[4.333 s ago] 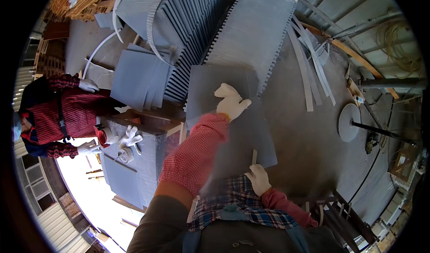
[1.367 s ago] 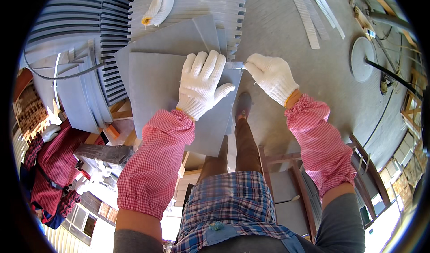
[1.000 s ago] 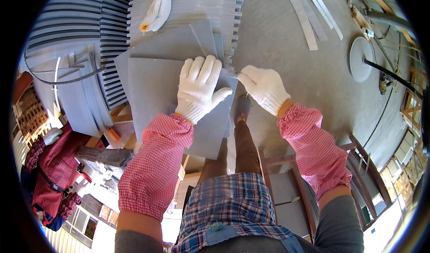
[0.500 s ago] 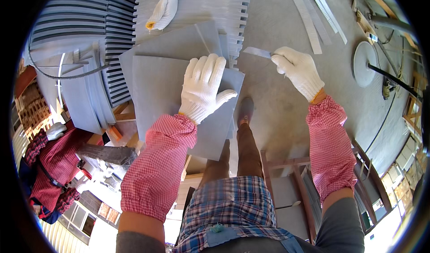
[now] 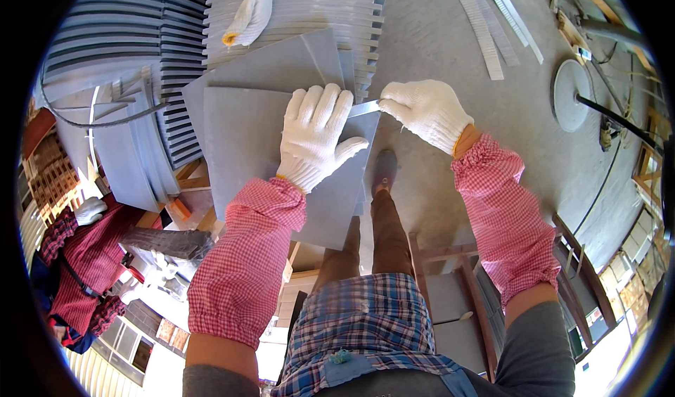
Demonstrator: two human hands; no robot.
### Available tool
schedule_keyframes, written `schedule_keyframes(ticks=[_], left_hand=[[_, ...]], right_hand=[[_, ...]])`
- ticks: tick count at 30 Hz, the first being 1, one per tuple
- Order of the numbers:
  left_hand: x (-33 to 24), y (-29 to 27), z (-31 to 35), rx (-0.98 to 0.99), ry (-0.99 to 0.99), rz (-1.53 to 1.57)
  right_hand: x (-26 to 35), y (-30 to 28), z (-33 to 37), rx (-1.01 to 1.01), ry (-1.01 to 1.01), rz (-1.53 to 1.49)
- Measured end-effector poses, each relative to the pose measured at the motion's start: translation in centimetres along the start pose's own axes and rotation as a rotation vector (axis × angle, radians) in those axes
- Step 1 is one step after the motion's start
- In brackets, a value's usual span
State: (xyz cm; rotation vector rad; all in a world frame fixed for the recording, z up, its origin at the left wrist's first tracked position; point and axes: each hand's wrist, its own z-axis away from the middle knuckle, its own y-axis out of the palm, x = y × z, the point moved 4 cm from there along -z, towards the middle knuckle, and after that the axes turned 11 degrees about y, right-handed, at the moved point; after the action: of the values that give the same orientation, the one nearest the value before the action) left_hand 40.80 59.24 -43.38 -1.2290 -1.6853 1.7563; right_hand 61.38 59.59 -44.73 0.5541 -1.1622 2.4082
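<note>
Shifted leftward since earlier, the metal strip (image 5: 363,109), pinched in the right hand (image 5: 427,116), reached over the grey sheet (image 5: 242,140) beside the slightly spread fingers of the left hand (image 5: 313,140).

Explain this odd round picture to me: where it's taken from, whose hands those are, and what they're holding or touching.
There is no machine here. A person wears a wide fisheye camera on the head, looking down, so straight edges bend near the rim. Both hands wear white knitted gloves. The left hand lies flat, fingers extended, on the top grey sheet; other grey sheets show beneath it, turned at an angle. The right hand pinches a thin flat strip, perhaps a blade, near that sheet's edge. Beyond lies a loose white glove on a grey panel with notched edges. At far left is another person in red.
</note>
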Motion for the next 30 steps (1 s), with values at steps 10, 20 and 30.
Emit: schedule_keyframes(ticks=[10, 20, 30], left_hand=[[0.0, 0.0, 0.0, -0.016, 0.011, 0.016], [0.0, 0.0, 0.0, -0.005, 0.020, 0.023], [-0.1, 0.3, 0.4, -0.030, 0.021, 0.001]], right_hand=[[-1.6, 4.0, 4.0, -0.039, -0.316, 0.140], [-0.6, 0.5, 4.6, -0.614, -0.142, -0.009], [0.2, 0.8, 4.3, -0.542, -0.198, 0.198]])
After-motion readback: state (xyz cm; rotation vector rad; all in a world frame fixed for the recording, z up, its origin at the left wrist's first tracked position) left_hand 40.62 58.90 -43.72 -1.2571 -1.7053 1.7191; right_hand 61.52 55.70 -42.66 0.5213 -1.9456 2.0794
